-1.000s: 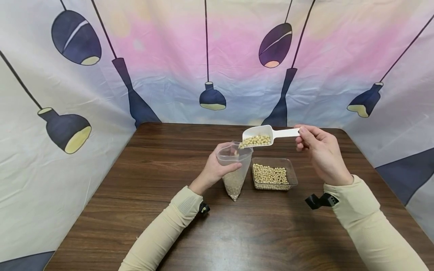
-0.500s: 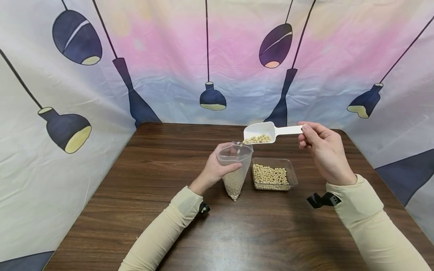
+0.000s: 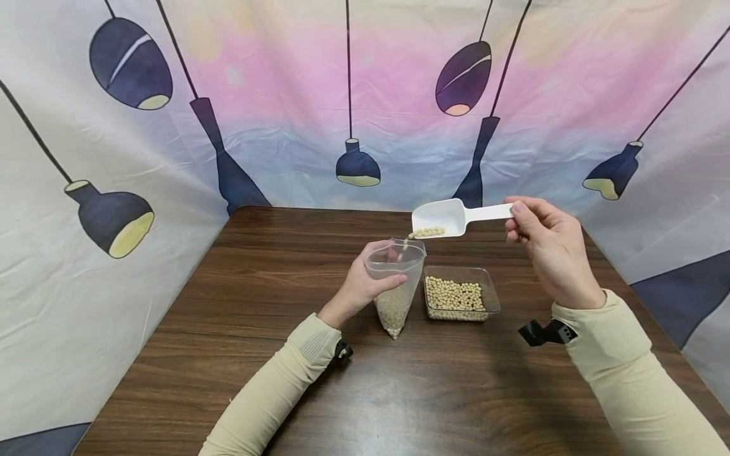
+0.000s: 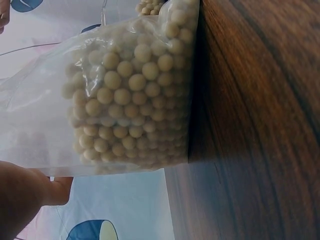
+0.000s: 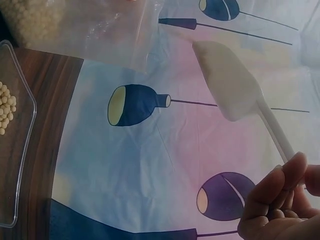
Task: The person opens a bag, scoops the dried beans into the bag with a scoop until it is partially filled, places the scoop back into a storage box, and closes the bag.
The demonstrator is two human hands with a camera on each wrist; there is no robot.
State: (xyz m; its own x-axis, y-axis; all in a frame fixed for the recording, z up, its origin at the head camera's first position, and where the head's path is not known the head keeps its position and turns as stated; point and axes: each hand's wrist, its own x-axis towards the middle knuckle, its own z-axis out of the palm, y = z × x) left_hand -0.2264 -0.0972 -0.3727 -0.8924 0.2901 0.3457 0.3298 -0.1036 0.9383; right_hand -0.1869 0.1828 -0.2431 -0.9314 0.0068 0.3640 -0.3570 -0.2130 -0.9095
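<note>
My left hand grips a clear plastic bag near its top, thumb in front, and holds its mouth spread. Round pale beans fill the lower part of the bag, which stands on the table. Above and right of the bag, my right hand pinches the handle of a white scoop. Tilted to the left, the scoop bears a small row of beans along its lower edge, and a few drop into the bag's mouth. From the right wrist view, only the outer side of the scoop shows.
Close to the right of the bag is a clear rectangular tub partly filled with the same beans. The brown wooden table backs onto a cloth printed with lamps.
The scoop has risen and shifted slightly right with my right hand, tilting further. Far fewer beans lie in it now, having poured into the bag. My left hand has stayed put.
</note>
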